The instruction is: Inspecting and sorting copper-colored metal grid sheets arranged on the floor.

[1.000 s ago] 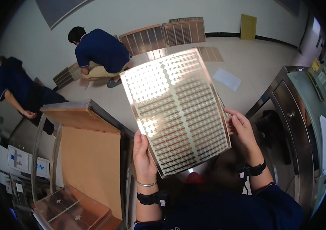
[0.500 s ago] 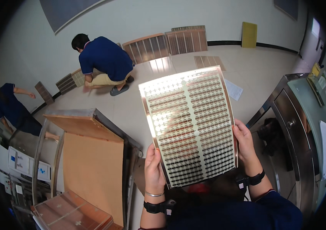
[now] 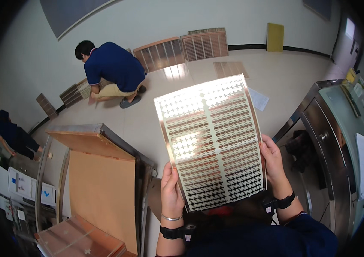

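A shiny, copper-coloured circuit board panel (image 3: pixel 214 171) with a pale green repeating pattern is held up in front of me. My left hand (image 3: pixel 172 192) grips its lower left edge, the thumb lying on the front. On the opposite side my right hand (image 3: pixel 273 158) closes round the right edge, thumb on the front and fingers behind. The panel tilts slightly, and bright glare covers its upper left part. Its back is hidden from view.
At left stands a metal-framed trolley with a brown backboard (image 3: pixel 102 188) and flat copper panels (image 3: pixel 77 240). A steel desk (image 3: pixel 323 128) is at right. One person (image 3: pixel 113 70) crouches by panels (image 3: pixel 158 53) leaning on the wall; another person (image 3: pixel 13 132) bends at far left.
The panel stays in both my hands, and its glare has shifted. The crouching person's arms have reached to panels by the wall. The person at far left has bent lower.
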Demonstrator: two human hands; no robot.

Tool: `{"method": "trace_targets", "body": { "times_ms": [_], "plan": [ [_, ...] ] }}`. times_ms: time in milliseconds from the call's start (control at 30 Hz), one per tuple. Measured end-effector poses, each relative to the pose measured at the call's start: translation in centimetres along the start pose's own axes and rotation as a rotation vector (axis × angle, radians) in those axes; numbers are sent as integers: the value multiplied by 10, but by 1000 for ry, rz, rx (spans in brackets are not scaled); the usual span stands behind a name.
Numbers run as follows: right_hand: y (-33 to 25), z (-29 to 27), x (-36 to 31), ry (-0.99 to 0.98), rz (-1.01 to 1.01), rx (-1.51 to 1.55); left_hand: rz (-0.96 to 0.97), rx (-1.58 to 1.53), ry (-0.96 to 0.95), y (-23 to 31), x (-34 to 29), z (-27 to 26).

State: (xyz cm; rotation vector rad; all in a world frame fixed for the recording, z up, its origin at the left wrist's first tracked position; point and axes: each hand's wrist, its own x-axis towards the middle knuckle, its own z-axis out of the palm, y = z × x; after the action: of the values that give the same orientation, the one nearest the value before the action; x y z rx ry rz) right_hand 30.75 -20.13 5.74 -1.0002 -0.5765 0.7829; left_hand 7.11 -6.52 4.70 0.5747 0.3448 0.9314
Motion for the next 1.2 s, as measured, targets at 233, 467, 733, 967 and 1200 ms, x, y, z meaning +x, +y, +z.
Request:
{"method": "trace_targets", "body": {
  "times_ms": [233, 467, 733, 967, 1200],
  "plan": [
    [0, 4, -6, 1, -71, -10, 56, 29, -1, -3, -1, -2],
    [2, 2, -8, -16, -87, 6, 71, -6, -28, -6, 0, -6],
    [2, 3, -7, -25, -139, -15, 68, 5, -25, -6, 2, -8],
    [-3, 6, -9, -46, -143, 5, 68, 12, 8, -2, -1, 5],
    [-24, 8, -5, -52, -207, -94, 422, 379, 56, 23, -12, 29]
  ]
}}
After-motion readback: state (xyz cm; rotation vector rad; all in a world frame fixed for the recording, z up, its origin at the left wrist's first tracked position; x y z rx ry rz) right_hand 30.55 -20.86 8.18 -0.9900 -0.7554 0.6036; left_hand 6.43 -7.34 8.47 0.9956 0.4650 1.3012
